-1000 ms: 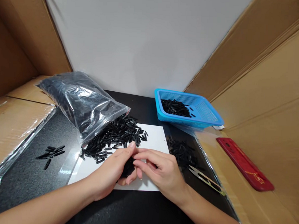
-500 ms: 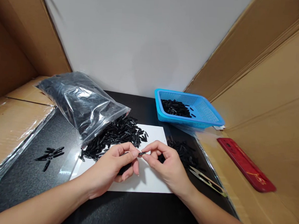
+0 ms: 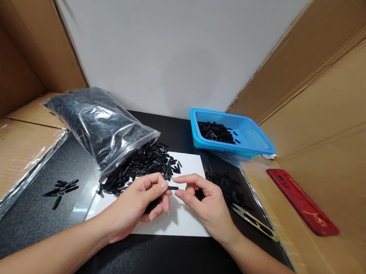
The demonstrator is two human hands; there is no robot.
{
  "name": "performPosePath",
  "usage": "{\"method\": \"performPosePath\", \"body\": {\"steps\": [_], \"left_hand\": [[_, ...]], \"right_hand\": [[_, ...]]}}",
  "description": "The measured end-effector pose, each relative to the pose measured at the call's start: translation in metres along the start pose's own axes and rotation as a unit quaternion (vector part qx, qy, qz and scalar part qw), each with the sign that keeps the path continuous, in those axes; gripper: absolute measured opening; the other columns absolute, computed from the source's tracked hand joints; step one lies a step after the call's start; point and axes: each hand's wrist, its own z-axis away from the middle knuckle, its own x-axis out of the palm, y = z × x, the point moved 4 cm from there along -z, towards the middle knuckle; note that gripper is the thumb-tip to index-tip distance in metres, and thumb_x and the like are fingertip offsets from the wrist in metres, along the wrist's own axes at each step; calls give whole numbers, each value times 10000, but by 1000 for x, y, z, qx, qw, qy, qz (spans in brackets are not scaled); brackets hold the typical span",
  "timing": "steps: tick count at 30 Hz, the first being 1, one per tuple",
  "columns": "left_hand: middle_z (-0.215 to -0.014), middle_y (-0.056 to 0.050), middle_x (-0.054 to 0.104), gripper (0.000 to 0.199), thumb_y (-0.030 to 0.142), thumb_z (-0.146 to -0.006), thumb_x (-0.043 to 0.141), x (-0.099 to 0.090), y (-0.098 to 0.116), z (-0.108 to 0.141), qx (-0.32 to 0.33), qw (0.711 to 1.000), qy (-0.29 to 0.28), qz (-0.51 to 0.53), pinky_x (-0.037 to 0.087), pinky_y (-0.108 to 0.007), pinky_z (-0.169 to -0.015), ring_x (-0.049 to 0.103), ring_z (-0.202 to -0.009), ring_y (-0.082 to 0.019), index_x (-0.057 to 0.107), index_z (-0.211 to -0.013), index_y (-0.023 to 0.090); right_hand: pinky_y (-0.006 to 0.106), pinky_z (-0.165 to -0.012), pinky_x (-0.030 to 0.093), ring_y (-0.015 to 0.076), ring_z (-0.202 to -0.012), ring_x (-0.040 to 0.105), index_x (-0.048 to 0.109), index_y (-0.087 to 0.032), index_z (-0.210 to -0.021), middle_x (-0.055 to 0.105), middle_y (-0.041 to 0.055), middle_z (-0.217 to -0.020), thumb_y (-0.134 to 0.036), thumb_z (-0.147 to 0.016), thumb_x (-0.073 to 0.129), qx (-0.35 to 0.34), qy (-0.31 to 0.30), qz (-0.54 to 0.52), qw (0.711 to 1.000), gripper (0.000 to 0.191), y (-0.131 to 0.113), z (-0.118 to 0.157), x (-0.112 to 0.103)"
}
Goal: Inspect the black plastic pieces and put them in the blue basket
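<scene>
My left hand pinches one end of a thin black piece between thumb and forefinger; more black material shows under its curled fingers. Facing it, my right hand has its thumb and forefinger apart around the free end of that piece, with something black partly visible in its curled lower fingers. Both hands are over a white sheet. Behind my left hand a heap of black pieces lies on the sheet, by the mouth of a clear plastic bag filled with dark contents.
A blue basket with black pieces stands at the back right. Further black pieces and metal snips lie right of the sheet. A red case rests on cardboard at the right. A few pieces lie at the left.
My right forefinger and thumb have parted from the thin black piece, which stays in my left fingers. My left hand has hardly moved.
</scene>
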Motion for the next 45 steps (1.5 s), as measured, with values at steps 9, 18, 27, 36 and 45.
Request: {"method": "performPosePath", "body": {"steps": [9,18,27,36,45], "left_hand": [[-635,-19,606,173,188,-870,438,5,7,2,-54,997,21,42,181,-187,-474,334,-470,-61,603,-827,155],[-693,0,604,177,209,-820,650,1,5,1,-18,998,9,53,129,-206,-449,314,-473,-40,625,-983,143],[-709,6,620,390,330,-829,721,0,-1,-1,-15,1000,-12,6,156,-197,-450,344,-512,-48,553,-1142,169],[-703,7,591,409,356,-828,717,1,4,-2,11,1000,-12,-11,171,-194,-456,336,-499,-42,609,-1176,170],[-764,-54,655,220,172,-811,582,-5,6,1,-15,996,50,75,223,-167,-477,381,-517,-52,699,-992,129]], "right_hand": [[280,-559,400,154,-577,485,782,-200,-712,660,26,-620,-374,-741,759,33,28,-46,998,178,1,-2,-4],[270,-544,374,136,-567,440,762,-189,-701,568,-5,-577,-376,-715,782,32,35,-49,998,188,1,-1,-4],[183,-356,108,42,-356,209,472,-204,-671,529,-50,-560,-414,-852,570,155,-90,-381,907,293,4,0,8],[275,-605,400,138,-579,487,762,-191,-870,609,-11,-603,-298,-828,675,5,-67,-12,998,144,-2,1,5],[256,-577,457,148,-586,559,772,-191,-806,710,25,-692,-285,-800,702,-34,3,-17,999,117,-8,1,-2]]}}
